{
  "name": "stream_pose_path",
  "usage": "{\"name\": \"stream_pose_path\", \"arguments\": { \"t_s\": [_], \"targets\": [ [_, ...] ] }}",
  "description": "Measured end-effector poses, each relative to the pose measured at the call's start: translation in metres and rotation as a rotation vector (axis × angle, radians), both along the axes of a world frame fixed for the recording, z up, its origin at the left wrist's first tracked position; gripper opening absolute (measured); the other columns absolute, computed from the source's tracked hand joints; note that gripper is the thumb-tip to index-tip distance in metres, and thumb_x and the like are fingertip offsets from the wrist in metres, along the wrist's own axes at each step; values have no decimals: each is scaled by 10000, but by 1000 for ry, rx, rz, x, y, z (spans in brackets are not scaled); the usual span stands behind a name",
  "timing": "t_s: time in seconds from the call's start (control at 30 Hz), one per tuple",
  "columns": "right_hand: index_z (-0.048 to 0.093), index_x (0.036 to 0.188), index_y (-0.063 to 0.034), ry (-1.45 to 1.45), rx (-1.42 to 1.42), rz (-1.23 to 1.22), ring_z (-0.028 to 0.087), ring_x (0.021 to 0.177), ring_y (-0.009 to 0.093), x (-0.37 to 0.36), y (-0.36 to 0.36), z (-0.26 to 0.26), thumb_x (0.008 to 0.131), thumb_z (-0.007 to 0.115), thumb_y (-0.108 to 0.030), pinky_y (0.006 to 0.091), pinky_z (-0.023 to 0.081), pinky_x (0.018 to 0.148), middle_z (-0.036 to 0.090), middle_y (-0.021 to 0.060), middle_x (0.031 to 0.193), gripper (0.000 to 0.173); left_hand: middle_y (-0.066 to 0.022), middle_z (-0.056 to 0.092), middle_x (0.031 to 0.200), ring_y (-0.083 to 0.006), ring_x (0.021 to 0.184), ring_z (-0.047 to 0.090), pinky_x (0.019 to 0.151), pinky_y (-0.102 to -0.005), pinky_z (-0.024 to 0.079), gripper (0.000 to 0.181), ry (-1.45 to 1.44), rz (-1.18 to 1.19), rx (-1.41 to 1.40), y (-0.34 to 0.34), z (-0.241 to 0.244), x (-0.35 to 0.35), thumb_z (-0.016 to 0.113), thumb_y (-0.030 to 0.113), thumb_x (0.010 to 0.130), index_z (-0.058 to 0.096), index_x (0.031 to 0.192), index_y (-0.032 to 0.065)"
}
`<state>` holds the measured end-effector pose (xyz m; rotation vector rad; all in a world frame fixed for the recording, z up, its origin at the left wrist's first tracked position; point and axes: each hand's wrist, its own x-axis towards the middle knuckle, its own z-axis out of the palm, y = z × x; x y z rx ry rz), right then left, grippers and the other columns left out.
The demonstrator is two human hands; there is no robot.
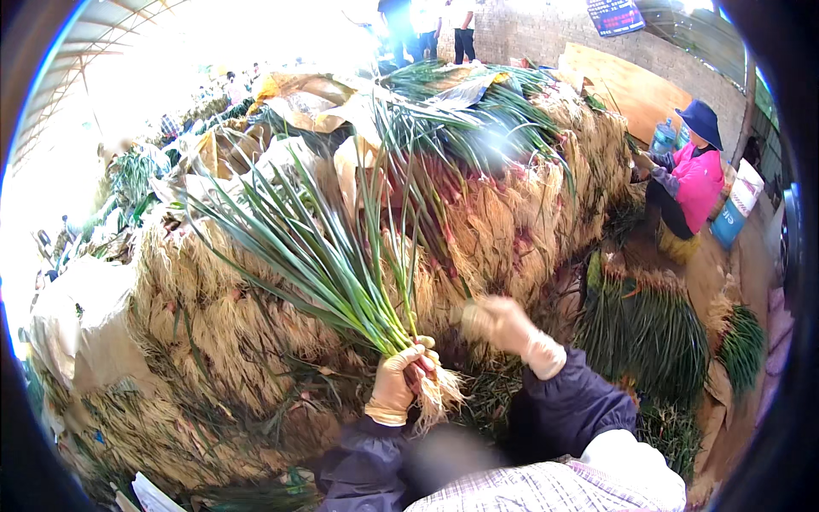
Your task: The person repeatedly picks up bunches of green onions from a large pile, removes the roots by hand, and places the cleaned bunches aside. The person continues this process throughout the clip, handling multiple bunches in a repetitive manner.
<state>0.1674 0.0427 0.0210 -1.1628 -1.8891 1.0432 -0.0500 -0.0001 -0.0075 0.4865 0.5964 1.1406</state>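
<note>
In a pale glove, my left hand (395, 382) grips a bunch of green onions (339, 288) by its lower stems. The long leaves fan out up and to the left. Reddish bulbs and whitish roots (435, 397) stick out below my fingers. To the right, my gloved right hand (505, 326) is blurred and apart from the bunch. It is near the root side of the large onion pile (492, 224); whether its fingers hold anything is unclear.
Plastic sheeting (96, 320) covers part of the pile at left. At right, a person in a pink top (694, 182) sits beside the pile. Nearby are laid-out onions (643, 333), a smaller bundle (742, 349), a printed sack (736, 205) and a water jug (663, 136). People (464, 29) stand behind.
</note>
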Motion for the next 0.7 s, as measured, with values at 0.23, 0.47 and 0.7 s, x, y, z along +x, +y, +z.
{"name": "stream_pose_path", "arguments": {
  "t_s": [0.23, 0.47, 0.7],
  "targets": [
    [613, 938, -18, -272, 375, -457, 579, 690, 183, -3, 116, 32, 841, 592, -241, 329, 468, 667, 603, 120, 723, 244, -95, 567, 744, -199, 677, 567, 681, -349, 486, 327, -147, -63, -20, 1, 10, 5, 549, 38, 771, 518, 1090, -28],
    [579, 684, -23, -436, 737, 183, 562, 561, 293, -22, -5, 30, 734, 643, -126, 357, 455, 515, 567, 142, 644, 131, -62, 604, 677, -115, 524, 558, 454, -212, 425, 274, 98, -138, 24, -2, -12, 13, 527, 141, 865, 514, 1118, 38],
    [600, 963, 33, 295, -153, 92, 539, 690, 110, -3, 17, -2, 878, 573, -300, 258, 442, 631, 608, 38, 773, 344, -53, 611, 691, -74, 531, 544, 438, -200, 402, 243, 182, -137, 131, 0, -21, 33, 537, 178, 868, 559, 1067, 40]
  ]
}}
